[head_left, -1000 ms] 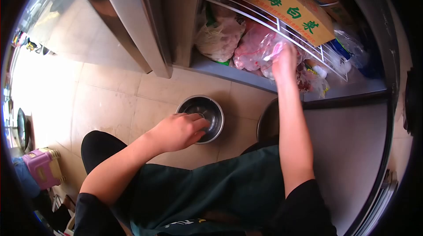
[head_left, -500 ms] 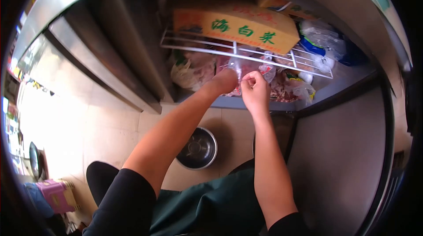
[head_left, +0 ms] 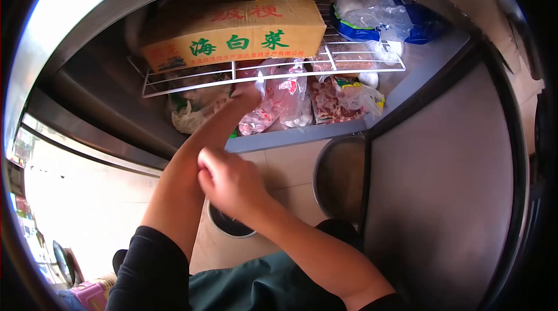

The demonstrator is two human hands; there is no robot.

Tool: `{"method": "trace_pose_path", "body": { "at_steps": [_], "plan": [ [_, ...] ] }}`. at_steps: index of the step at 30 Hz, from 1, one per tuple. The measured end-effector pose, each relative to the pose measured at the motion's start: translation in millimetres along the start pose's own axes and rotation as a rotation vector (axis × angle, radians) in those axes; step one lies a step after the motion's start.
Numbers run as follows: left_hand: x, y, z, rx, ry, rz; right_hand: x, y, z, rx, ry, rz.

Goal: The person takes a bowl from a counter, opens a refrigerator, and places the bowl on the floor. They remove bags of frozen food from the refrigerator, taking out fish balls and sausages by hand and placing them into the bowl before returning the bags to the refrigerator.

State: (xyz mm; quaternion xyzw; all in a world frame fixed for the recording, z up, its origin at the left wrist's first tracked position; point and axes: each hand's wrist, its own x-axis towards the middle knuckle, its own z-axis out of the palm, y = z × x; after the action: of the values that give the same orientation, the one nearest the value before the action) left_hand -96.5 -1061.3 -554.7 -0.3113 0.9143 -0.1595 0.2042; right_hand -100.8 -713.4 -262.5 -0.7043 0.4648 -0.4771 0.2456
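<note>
My left hand point(head_left: 249, 96) reaches under the white wire rack point(head_left: 200, 83) into the lower part of the fridge. It is beside a clear plastic bag point(head_left: 285, 99) with red print and pink contents; its fingers are hidden. My right hand point(head_left: 229, 183), slightly blurred, is closed with curled fingers and overlaps my left forearm in view. Whether they touch, or whether the fist holds anything, I cannot make out. To the right of the clear bag lies a bag of red-and-white meat pieces point(head_left: 334, 102). A whitish plastic bag point(head_left: 195, 113) lies to the left.
A cardboard box point(head_left: 238, 35) with green characters rests on the rack, next to a blue-and-clear plastic bag point(head_left: 372, 15). The fridge door point(head_left: 442, 189) stands open at the right. A metal bowl point(head_left: 229, 221) and a larger round container point(head_left: 340, 177) are on the floor.
My right hand has drawn back from the bags toward my body and left forearm. My left hand remains inside, now further under the rack. The view has shifted, with the shelf appearing further left.
</note>
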Motion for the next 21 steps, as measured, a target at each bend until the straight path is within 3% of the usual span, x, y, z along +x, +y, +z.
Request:
{"method": "trace_pose_path", "body": {
  "at_steps": [13,15,18,21],
  "plan": [
    [-50.6,36.9,3.8,-0.071,-0.042,0.071,0.0,-3.3,10.7,0.028,-0.112,-0.026],
    [-52.5,26.9,1.7,-0.089,-0.047,0.084,0.7,-4.3,10.7,-0.003,-0.206,0.021],
    [-39.0,5.5,-3.7,-0.114,-0.050,0.092,0.0,-4.2,11.2,-0.029,-0.181,0.001],
    [-31.3,28.7,-17.8,-0.142,-0.053,0.088,1.8,-1.2,14.7,-0.017,-0.098,-0.024]
  ]
}}
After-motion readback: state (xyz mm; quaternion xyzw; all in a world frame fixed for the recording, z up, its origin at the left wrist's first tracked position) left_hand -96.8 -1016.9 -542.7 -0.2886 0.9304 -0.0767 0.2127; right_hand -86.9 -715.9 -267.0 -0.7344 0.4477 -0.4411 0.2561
